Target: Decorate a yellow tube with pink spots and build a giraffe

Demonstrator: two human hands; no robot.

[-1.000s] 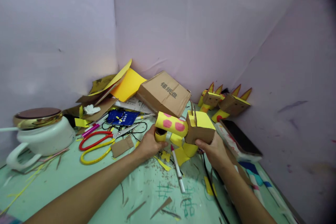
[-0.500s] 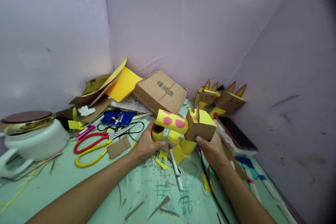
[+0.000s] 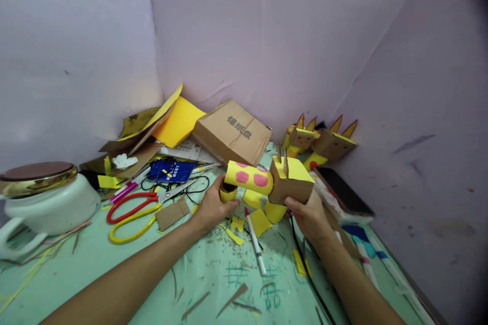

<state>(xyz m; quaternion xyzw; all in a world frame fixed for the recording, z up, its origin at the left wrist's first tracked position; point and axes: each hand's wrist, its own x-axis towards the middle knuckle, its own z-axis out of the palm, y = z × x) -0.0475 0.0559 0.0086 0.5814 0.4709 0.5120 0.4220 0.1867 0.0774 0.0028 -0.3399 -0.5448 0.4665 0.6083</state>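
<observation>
Both hands hold a paper giraffe (image 3: 267,185) just above the green worktop (image 3: 213,279), near its middle. The left hand (image 3: 211,208) is curled around the yellow leg tube at the back end, below the yellow body roll with pink spots. The right hand (image 3: 310,218) grips the underside of the brown cardboard head, fingers wrapped on its lower edge; the head has a yellow top and two thin brown horns standing up.

Under the giraffe lie yellow paper scraps and a white marker (image 3: 254,241) with a red tip, lying lengthwise toward the person. To the left lie red-and-yellow scissors (image 3: 141,208), a small brown card piece (image 3: 172,213) and a black cord beside a blue packet (image 3: 171,170). A white pot (image 3: 46,203) with a gold-rimmed lid sits at the far left. Behind, a cardboard box (image 3: 232,132) leans against the purple wall next to yellow sheets (image 3: 179,122). Two finished giraffes (image 3: 320,142) stand in the right corner, and a dark phone (image 3: 343,190) lies just in front of them.
</observation>
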